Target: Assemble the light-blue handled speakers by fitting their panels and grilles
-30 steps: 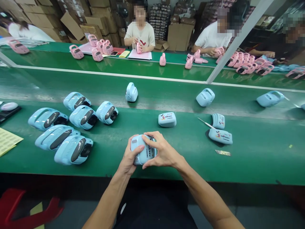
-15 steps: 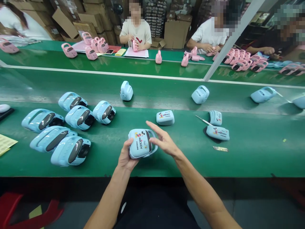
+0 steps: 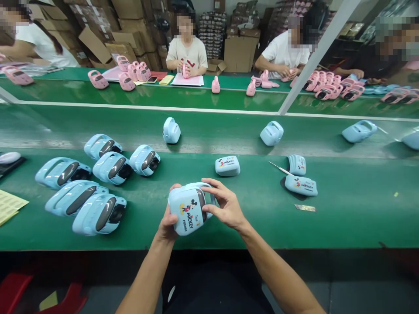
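Bench (image 3: 255,229): green
Left: six glossy blue cases (image 3: 105,167) clustered
Far left: yellow sheets (image 3: 11,205), black pad (image 3: 12,167)
Middle: one printed blue block (image 3: 227,166)
Right: two similar printed pieces (image 3: 301,186), thin tool (image 3: 280,168) beside them
Nearer front: small strip (image 3: 305,208)

Pink cases (image 3: 102,83) along far bench (image 3: 234,79); cardboard boxes (image 3: 240,54) behind.

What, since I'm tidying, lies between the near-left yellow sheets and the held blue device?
The head view shows a cluster of blue devices on the green table.

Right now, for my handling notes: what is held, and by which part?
The left hand grips the blue Mickey-printed case by the end opposite its handle; the right hand touches the handle end.
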Tool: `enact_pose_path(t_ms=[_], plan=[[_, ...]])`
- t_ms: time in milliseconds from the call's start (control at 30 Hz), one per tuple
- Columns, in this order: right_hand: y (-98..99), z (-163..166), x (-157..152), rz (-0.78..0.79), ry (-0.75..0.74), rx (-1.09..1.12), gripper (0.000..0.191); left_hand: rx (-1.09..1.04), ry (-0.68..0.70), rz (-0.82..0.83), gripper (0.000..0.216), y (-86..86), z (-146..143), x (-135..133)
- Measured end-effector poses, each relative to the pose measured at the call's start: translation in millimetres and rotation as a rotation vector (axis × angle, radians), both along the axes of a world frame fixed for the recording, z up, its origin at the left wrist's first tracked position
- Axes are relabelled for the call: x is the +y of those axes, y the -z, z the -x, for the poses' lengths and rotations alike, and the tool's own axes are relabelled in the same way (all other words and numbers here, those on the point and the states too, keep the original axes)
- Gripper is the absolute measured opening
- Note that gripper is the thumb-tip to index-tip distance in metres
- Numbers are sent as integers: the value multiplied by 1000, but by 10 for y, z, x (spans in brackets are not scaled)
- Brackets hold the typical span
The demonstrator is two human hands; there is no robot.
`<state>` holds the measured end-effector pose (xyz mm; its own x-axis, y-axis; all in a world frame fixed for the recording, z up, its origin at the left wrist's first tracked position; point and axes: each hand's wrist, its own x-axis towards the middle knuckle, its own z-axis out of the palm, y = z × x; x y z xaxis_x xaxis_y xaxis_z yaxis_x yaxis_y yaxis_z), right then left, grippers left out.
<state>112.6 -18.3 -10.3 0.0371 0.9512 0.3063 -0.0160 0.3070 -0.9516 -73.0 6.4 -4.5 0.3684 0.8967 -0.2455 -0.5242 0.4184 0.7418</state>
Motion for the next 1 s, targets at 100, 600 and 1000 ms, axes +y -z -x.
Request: enact_pose_path(t_ms=[100, 600, 1000], plan=[[3, 22, -23, -45, 2, 26, 46, 8, 24, -38, 87, -44, 4, -25], [145, 244, -78, 341, -113, 448, 103, -16, -172, -105, 82, 5, -88, -19], [372, 47, 180, 173, -26, -238, 75, 619, -248, -481, 65, 327, -5, 481]])
